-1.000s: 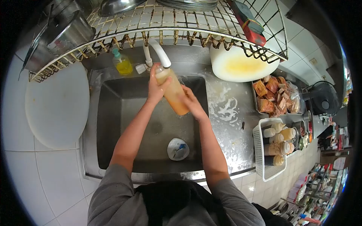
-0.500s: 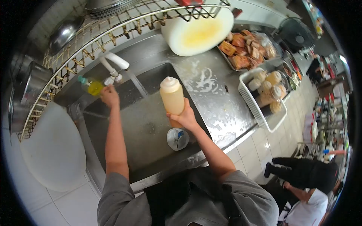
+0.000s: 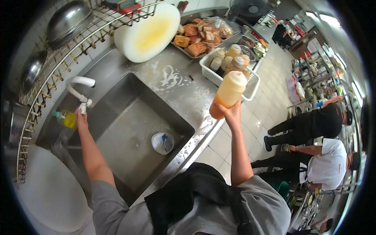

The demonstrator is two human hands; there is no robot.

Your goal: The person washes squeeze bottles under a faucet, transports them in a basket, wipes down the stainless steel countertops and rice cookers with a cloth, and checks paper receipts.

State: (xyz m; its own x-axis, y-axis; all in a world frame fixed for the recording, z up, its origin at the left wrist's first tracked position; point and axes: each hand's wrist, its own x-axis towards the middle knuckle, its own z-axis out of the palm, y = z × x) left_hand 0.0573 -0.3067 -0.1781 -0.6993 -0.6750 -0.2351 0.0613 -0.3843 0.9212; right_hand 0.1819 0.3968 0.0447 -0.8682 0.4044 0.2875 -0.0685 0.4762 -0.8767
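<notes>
My right hand is wrapped round the lower part of a squeeze bottle with a white cap and orange sauce at its bottom. The bottle tilts a little over the counter's front edge, near the white basket. At the sink's back left, my left hand grips the white handle of the tap; no water runs from the spout. Beside that hand stands a pump bottle of yellow-green liquid. In the sink lies a clear plastic cup or container with blue marks.
More sauce bottles fill the basket. Behind it sits a tray of meat pieces. A thick round white board leans at the back, below a wire rack with metal bowls. Two people stand across the tiled aisle.
The running water has stopped. My right hand has carried the squeeze bottle from above the sink rightward to the counter edge near the basket. My left hand stays at the tap; the view has turned right.
</notes>
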